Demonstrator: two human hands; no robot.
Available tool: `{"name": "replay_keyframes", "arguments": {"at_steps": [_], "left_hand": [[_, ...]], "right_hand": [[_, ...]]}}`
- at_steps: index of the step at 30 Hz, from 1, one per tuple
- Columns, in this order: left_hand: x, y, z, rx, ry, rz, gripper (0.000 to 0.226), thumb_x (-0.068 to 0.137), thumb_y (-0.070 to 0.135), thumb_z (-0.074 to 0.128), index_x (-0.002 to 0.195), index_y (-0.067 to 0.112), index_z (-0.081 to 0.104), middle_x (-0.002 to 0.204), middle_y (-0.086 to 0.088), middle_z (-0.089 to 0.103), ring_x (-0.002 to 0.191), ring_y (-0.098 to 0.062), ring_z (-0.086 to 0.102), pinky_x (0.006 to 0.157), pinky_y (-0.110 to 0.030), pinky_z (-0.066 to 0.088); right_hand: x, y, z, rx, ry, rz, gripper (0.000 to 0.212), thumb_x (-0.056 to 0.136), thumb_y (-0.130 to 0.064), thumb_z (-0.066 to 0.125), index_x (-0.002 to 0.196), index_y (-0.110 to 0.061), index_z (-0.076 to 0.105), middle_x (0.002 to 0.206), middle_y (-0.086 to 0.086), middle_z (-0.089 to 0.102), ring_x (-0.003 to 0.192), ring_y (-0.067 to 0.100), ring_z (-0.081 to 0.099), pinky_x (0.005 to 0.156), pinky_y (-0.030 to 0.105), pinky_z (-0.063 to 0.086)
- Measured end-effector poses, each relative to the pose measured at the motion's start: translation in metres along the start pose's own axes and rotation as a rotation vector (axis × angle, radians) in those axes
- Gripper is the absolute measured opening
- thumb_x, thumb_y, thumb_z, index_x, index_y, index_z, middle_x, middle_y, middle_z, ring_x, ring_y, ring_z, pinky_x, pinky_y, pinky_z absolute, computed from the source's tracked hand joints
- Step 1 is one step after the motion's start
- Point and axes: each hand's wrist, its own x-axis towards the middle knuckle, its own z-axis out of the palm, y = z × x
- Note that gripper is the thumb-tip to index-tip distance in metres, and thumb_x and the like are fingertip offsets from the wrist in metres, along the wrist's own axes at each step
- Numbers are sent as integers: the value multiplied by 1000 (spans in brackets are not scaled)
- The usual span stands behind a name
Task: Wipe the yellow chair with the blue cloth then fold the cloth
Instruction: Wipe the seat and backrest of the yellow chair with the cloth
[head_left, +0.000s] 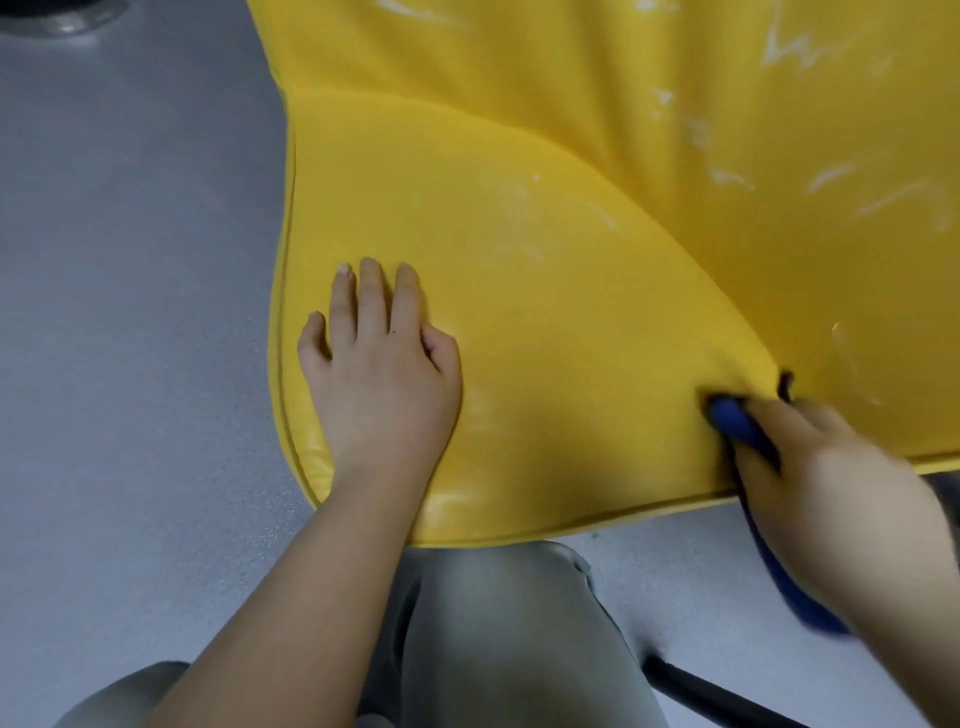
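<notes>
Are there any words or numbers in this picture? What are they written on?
None: no words, numbers, labels or signs show anywhere.
The yellow chair, the blue cloth and the grey floor carry no writing.
The white marks on the chair's back are smears, not letters.

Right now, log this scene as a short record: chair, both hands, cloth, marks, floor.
yellow chair: seat and backrest in view
left hand: flat on the seat, fingers straight
right hand: grips the blue cloth against the seat's right edge, blurred
cloth state: bunched, not folded, one end hanging below the hand
white marks: streaks on the backrest, fainter ones on the seat
floor: grey
</notes>
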Motion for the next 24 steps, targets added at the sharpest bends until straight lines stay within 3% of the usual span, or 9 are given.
{"name": "replay_keyframes", "arguments": {"at_steps": [4, 6, 9, 12, 14, 16, 19, 22, 24], "left_hand": [[0, 0, -1, 5, -11, 9, 52, 95, 27, 34, 144, 15, 47, 151, -11, 44, 145, -28, 31, 110, -51, 28], [0, 0, -1, 2, 2, 8, 52, 94, 26, 33, 143, 14, 48, 150, -11, 45, 144, -28, 32, 110, -52, 29], [-1, 1, 0, -3, 33, 12, 51, 93, 25, 35, 140, 13, 51, 148, -11, 48, 143, -28, 35, 108, -52, 29], [-1, 0, 0, -23, 57, 7, 51, 93, 25, 35, 139, 12, 52, 147, -13, 48, 142, -29, 36, 107, -51, 29], [-2, 2, 0, -40, 62, 1, 52, 92, 25, 34, 139, 11, 53, 147, -14, 48, 142, -30, 36, 107, -52, 29], [-1, 4, -1, -47, 63, -7, 52, 92, 25, 33, 138, 10, 53, 147, -16, 48, 141, -31, 36, 106, -53, 29], [0, 5, -3, -51, 52, -8, 53, 92, 25, 32, 138, 9, 53, 147, -16, 47, 141, -32, 35, 106, -54, 28], [0, 6, -5, -61, 39, -26, 54, 90, 24, 32, 138, 10, 54, 147, -16, 47, 141, -31, 35, 106, -54, 28], [1, 6, -6, -62, 29, -32, 55, 89, 25, 32, 137, 11, 54, 147, -15, 48, 141, -31, 36, 105, -55, 29]], "right_hand": [[-34, -3, -9, 83, -40, 113, 29, 89, -53, 37, 80, -27, 49, 71, 1, 49, 56, 39, 54, 48, 37, 43], [-7, -14, -28, 197, 102, 117, 28, 91, -50, 40, 79, -26, 49, 75, 7, 51, 61, 41, 54, 51, 38, 42], [72, -31, -36, 117, 374, 156, 22, 95, -33, 48, 91, -13, 55, 93, 16, 55, 72, 44, 55, 55, 39, 38], [135, -52, -11, -54, 170, 122, 22, 96, -20, 39, 111, -13, 54, 112, 14, 57, 89, 40, 61, 62, 38, 39], [133, -63, 2, -49, 71, 64, 22, 95, -18, 40, 112, -13, 53, 113, 11, 56, 92, 36, 61, 60, 36, 37], [98, -78, 7, 42, 91, -38, 15, 90, -21, 50, 103, -17, 56, 103, 7, 58, 83, 33, 62, 55, 33, 34], [29, -108, 5, 234, -5, -214, 17, 69, -30, 65, 83, -24, 60, 78, -2, 57, 54, 20, 56, 40, 24, 23], [-14, -123, 13, 284, -134, -366, 20, 74, -35, 45, 84, -30, 62, 72, -9, 51, 48, 10, 50, 33, 18, 33], [-19, -118, 14, 318, -98, -415, 25, 76, -34, 38, 83, -33, 62, 70, -11, 49, 47, 7, 50, 32, 18, 40]]}}
